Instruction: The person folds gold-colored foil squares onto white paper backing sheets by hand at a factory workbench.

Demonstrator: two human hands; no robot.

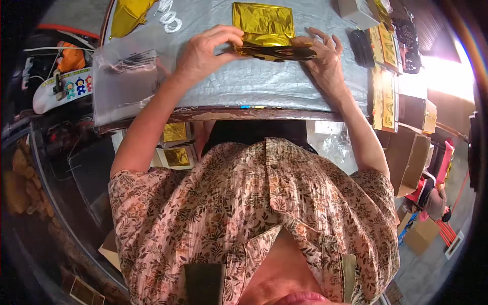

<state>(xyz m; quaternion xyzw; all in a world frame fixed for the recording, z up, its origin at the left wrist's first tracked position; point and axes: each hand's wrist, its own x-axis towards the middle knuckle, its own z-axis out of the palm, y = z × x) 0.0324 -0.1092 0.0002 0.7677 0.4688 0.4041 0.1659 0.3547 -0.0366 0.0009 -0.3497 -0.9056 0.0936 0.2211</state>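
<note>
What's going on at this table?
A person stands at a table covered in silvery sheeting and works a crumpled piece of gold foil with both hands. The left hand pinches one end; the right hand is at the other end, its grip unclear. A flat gold sheet lies just beyond, a clear bag to the left and gold packets to the right.

The silver-covered table [264, 84] bears a gold foil sheet [263, 19], clear bags [127, 76] (left edge) and white rings [169, 18].

Both forearms reach forward, left hand [206, 53] pinching, right hand [325, 61] fingers spread.
</note>
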